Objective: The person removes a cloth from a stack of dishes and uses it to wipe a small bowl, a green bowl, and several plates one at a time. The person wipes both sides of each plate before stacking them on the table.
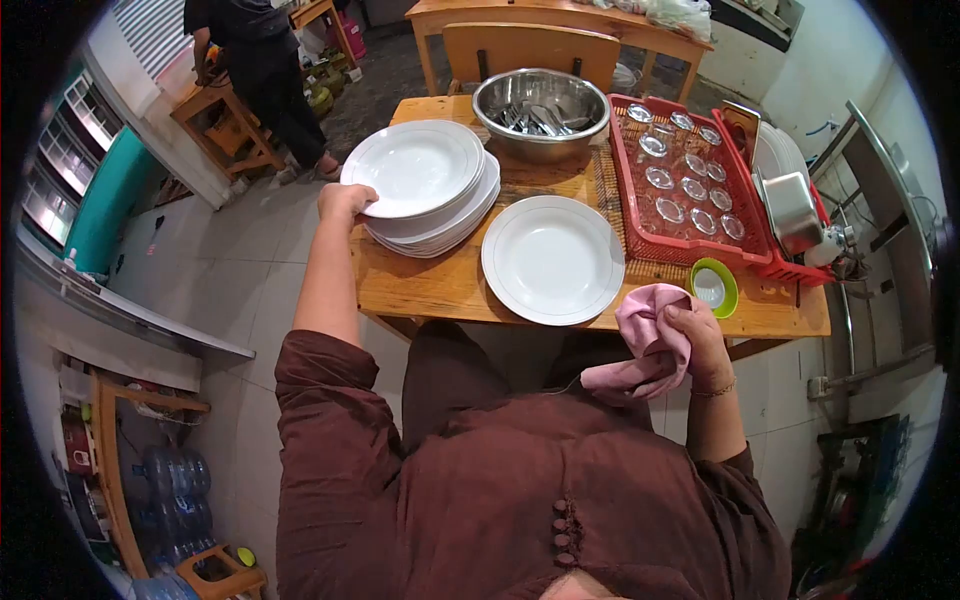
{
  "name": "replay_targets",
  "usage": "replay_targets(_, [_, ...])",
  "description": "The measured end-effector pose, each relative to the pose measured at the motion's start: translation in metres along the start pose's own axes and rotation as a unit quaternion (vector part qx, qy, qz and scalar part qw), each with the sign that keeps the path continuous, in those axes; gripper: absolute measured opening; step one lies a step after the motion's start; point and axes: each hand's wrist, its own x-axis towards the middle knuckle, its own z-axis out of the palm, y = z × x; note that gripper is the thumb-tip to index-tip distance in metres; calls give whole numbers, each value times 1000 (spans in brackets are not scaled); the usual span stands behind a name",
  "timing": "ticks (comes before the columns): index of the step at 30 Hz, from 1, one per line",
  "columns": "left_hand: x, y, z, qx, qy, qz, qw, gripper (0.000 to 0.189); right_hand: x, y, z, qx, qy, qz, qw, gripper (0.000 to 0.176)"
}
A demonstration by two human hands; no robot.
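My left hand [347, 200] grips the near-left rim of the top plate [412, 168] on a stack of white plates [440, 235], thumb over the rim. That top plate sits slightly tilted and offset on the stack. A single white plate [553, 260] lies face up to the right of the stack, near the table's front edge. In my right hand [697, 335] a bunched pink cloth [655, 345] is held just off the front edge, beside a small green bowl [713, 288].
A steel bowl of cutlery [540, 112] stands behind the plates on the wooden table [400, 290]. At right, a red tray [690, 180] holds several upturned glasses, beside a red rack with plates and a metal container [793, 212]. Another person [262, 75] stands at the back left.
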Motion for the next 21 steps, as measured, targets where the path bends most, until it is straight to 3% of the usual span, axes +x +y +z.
replay_targets(3, [2,5,-14,-3,6,-34,999,27,1,4,-3,9,18,-2,1000,39])
replay_targets(8, [-27,25,-36,-209,-75,-44,974,40,7,6,-8,69,41,12,997,38])
replay_targets(10, [-18,18,-40,-281,-72,-52,956,38,9,5,-5,75,74,4,994,37])
replay_targets(13, [-27,15,-49,-343,-69,-57,935,39,11,-3,12,140,51,-17,989,36])
replay_targets(17, [-4,-28,-48,-493,-77,-22,867,42,8,-16,10,196,-138,-67,969,36])
replay_targets(19, [-31,-29,-57,-503,-89,-8,859,44,15,-31,14,254,-201,-121,938,43])
replay_targets(21, [-43,-43,-66,-523,-121,31,843,44,6,-64,34,278,-177,-165,930,46])
